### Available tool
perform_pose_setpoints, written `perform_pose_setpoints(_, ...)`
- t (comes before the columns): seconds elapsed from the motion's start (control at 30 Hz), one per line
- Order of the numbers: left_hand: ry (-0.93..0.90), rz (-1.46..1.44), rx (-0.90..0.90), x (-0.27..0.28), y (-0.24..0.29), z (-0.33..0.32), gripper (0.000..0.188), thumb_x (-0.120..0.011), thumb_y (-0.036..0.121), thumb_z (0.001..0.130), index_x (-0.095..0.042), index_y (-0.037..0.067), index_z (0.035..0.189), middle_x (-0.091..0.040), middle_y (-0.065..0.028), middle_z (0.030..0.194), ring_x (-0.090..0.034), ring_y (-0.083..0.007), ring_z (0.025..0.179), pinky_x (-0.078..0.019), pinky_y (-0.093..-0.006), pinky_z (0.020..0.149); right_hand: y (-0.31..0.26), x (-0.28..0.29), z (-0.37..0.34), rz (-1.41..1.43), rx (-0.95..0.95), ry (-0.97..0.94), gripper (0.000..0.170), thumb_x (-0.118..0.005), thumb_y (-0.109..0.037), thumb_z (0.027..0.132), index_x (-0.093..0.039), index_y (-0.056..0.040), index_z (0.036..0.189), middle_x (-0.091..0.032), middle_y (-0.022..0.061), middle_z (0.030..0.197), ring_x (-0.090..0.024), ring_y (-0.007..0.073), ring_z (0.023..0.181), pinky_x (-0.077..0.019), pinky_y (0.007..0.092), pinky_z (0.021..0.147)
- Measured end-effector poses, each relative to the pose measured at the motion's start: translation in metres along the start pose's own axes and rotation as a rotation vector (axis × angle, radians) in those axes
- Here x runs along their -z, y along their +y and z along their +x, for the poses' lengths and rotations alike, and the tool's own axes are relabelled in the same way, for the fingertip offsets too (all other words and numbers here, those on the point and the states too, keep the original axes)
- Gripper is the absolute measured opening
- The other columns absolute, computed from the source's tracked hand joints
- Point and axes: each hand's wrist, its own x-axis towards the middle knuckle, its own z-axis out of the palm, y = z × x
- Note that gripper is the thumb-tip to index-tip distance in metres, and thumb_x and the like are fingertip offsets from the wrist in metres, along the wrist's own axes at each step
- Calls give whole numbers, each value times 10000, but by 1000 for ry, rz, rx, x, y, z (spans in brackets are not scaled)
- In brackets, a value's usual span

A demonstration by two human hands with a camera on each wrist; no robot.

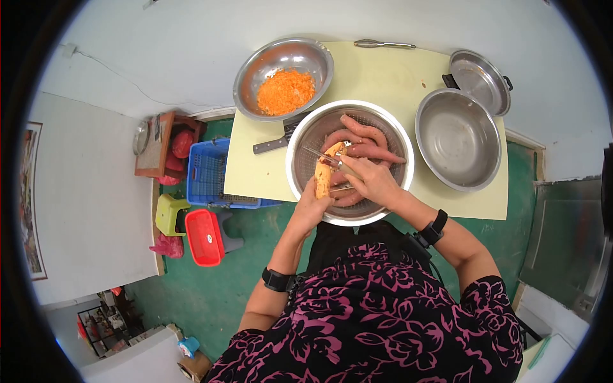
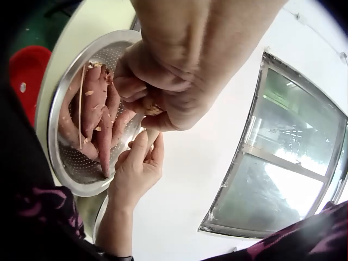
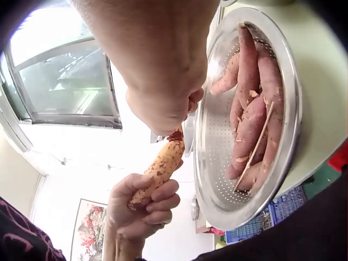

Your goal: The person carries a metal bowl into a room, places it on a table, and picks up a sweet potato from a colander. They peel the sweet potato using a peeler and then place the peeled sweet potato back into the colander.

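Observation:
My left hand [image 1: 311,207] grips the lower end of a mostly peeled sweet potato [image 3: 163,166], its yellow flesh flecked with brown skin. Held tilted, it is over the perforated metal colander [image 1: 297,191]. In my right hand [image 1: 375,182] is a peeling tool with a pale handle [image 1: 348,168] and a narrow metal blade, laid at the sweet potato's upper part. Several red-skinned sweet potatoes [image 3: 253,128] lie in the colander with bits of peel on them. A thin pale stick [image 3: 255,145] rests across these. The right wrist view hides the blade behind the hand.
Beyond the colander, a steel bowl [image 1: 246,96] holds shredded orange food [image 1: 286,91]. A black-handled knife [image 1: 271,145] lies left of the colander. At right stand a steel basin [image 1: 458,140] and a pan [image 1: 482,80]. Metal tongs [image 1: 384,44] lie at the table's [image 1: 383,70] far edge.

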Motion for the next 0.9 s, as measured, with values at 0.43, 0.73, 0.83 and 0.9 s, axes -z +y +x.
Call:
perform_pose_setpoints(0.43,-37,-10,23,-3,-3,0,597,-496,42,707,-344,56,1284,-454,0,774,-355,-56,560,-245,-188,458,5,-7,-9,123,83,44,407,-576,-140,795,-490,-52,1183,-589,167,967,-599,336,823,-495,403,702)
perform_pose_setpoints(0.73,-48,107,-163,8,-34,22,680,-486,15,696,-252,6,1334,-524,-161,1145,-525,-251,1073,-402,-305,896,-8,-6,-10,-27,-78,-173,384,-570,-130,811,-505,-5,1168,-592,161,998,-600,337,843,-499,375,730)
perform_pose_setpoints(0.83,137,584,-127,11,-32,19,711,-527,126,707,-236,76,1354,-552,-217,1111,-553,-339,1029,-421,-362,877,6,-13,-8,273,-46,-36,363,-563,-124,812,-520,-1,1151,-582,171,1058,-597,335,878,-491,364,765)
perform_pose_setpoints(0.9,168,673,-99,13,-21,14,739,-541,177,705,-217,113,1366,-554,-241,1095,-546,-382,1011,-429,-397,857,6,-7,-3,315,-48,-60,356,-560,-119,811,-527,1,1145,-577,186,1071,-594,334,896,-483,362,779)
